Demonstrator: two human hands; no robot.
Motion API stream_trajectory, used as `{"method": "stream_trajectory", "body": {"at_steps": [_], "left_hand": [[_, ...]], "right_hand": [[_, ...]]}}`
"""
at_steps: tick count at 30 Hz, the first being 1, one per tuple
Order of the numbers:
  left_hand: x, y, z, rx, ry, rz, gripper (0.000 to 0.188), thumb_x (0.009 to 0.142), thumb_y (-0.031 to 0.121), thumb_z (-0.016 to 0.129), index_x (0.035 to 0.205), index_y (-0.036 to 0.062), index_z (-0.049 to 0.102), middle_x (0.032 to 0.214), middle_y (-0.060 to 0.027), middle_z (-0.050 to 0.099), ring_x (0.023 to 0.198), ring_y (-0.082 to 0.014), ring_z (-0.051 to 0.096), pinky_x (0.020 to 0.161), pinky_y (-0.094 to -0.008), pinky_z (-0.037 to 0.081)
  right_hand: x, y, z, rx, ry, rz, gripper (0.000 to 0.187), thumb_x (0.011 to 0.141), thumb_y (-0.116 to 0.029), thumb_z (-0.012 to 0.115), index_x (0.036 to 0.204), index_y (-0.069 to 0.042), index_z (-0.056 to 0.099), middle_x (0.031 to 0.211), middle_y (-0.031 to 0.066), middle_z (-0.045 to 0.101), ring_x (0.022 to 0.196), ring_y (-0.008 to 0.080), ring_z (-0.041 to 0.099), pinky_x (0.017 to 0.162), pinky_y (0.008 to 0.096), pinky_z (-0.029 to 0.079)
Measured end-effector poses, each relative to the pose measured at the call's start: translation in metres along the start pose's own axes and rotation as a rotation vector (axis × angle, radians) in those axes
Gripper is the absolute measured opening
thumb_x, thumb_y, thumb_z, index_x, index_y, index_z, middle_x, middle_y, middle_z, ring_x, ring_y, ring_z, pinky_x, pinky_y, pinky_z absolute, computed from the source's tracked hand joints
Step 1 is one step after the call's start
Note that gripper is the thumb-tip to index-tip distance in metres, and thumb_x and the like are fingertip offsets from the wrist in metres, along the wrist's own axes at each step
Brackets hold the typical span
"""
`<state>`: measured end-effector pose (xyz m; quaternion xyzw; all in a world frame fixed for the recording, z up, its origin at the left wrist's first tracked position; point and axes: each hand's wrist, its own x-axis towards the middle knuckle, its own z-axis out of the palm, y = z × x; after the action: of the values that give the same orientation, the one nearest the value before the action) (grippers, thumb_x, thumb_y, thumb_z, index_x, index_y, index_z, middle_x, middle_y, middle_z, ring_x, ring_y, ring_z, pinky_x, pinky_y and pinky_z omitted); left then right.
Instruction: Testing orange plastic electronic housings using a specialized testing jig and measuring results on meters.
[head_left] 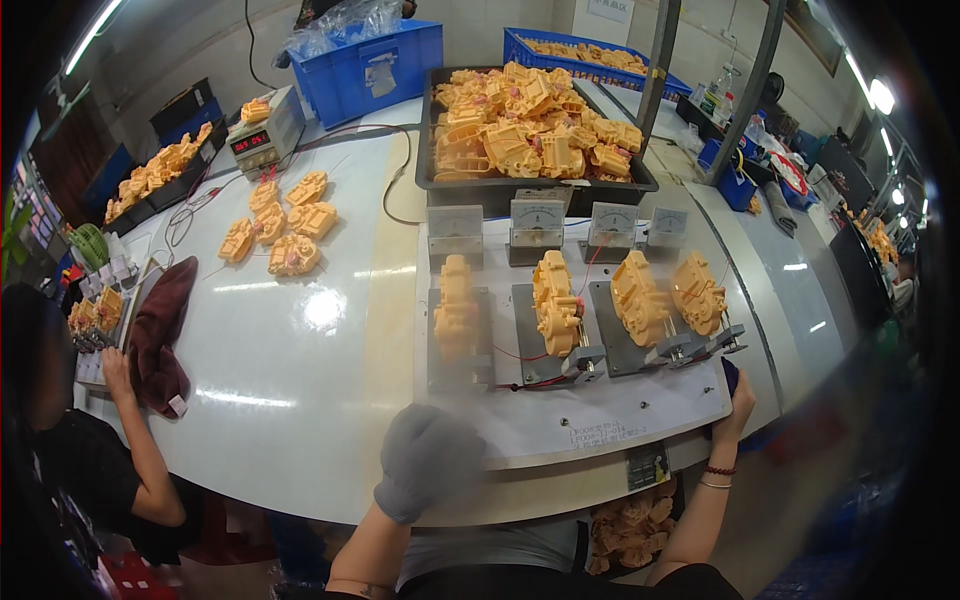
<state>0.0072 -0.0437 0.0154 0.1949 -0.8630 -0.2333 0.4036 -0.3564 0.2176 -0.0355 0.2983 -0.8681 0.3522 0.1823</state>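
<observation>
A white test board (640,405) lies in front of me, carrying several upright yellow plastic gear housings (556,303) on grey metal plates with small clamps (584,363). Behind them stands a row of analog needle meters (537,225), with thin red wires running to the housings. My left hand (428,462), in a grey glove, hovers blurred by the board's front left corner; its fingers cannot be made out. My bare right hand (738,402) is closed at the board's right edge, around a small dark object (730,375) that is mostly hidden.
A black tray (540,197) heaped with yellow housings stands behind the meters. Loose housings (294,254) lie left, near a power supply (266,133). Blue crates (370,75) stand at the back. At far left, another person's hand (117,372) rests near a maroon cloth (160,340).
</observation>
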Motion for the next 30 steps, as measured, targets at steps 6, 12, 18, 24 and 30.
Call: {"method": "stream_trajectory", "body": {"at_steps": [6, 12, 18, 24, 30], "left_hand": [[0.0, 0.0, 0.0, 0.013, -0.005, -0.002, 0.014, 0.064, 0.003, 0.072, 0.071, 0.0079, 0.062, 0.068, -0.0064, 0.056, 0.065, -0.0248, 0.054, 0.06, -0.0354, 0.043], [0.001, 0.002, 0.002, -0.027, -0.008, -0.036, 0.015, 0.063, 0.003, 0.073, 0.072, 0.0077, 0.062, 0.069, -0.0065, 0.056, 0.065, -0.0246, 0.054, 0.059, -0.0349, 0.043], [0.003, 0.0, 0.0, 0.019, 0.001, 0.038, 0.015, 0.063, 0.003, 0.073, 0.072, 0.0075, 0.062, 0.069, -0.0066, 0.057, 0.065, -0.0245, 0.055, 0.059, -0.0348, 0.044], [0.005, 0.002, -0.003, 0.05, -0.018, 0.067, 0.016, 0.063, 0.003, 0.073, 0.073, 0.0072, 0.062, 0.069, -0.0065, 0.056, 0.065, -0.0244, 0.055, 0.059, -0.0347, 0.043], [0.005, 0.003, -0.004, 0.062, -0.032, 0.085, 0.016, 0.063, 0.003, 0.073, 0.073, 0.0076, 0.062, 0.069, -0.0063, 0.056, 0.065, -0.0241, 0.055, 0.059, -0.0346, 0.043]], "right_hand": [[0.003, -0.014, 0.002, 0.141, 0.064, -0.043, 0.032, 0.08, -0.025, 0.064, 0.094, 0.004, 0.066, 0.083, 0.0171, 0.068, 0.077, 0.0244, 0.067, 0.07, 0.033, 0.05], [-0.001, 0.003, 0.003, 0.13, 0.093, -0.035, 0.032, 0.081, -0.024, 0.065, 0.097, 0.004, 0.065, 0.085, 0.0146, 0.069, 0.078, 0.0231, 0.067, 0.073, 0.0329, 0.05], [-0.003, -0.004, 0.005, 0.186, 0.173, 0.007, 0.048, 0.082, -0.026, 0.065, 0.12, 0.001, 0.054, 0.098, 0.0155, 0.066, 0.086, 0.0249, 0.065, 0.077, 0.0351, 0.05], [0.0, 0.007, 0.002, 0.168, 0.07, -0.096, 0.048, 0.082, -0.032, 0.061, 0.114, 0.003, 0.057, 0.093, 0.0166, 0.066, 0.084, 0.0255, 0.064, 0.077, 0.0361, 0.05], [-0.002, 0.006, 0.003, 0.148, -0.007, -0.014, 0.041, 0.082, -0.031, 0.057, 0.102, 0.005, 0.059, 0.085, 0.0153, 0.065, 0.08, 0.0221, 0.062, 0.075, 0.0334, 0.049]]}}
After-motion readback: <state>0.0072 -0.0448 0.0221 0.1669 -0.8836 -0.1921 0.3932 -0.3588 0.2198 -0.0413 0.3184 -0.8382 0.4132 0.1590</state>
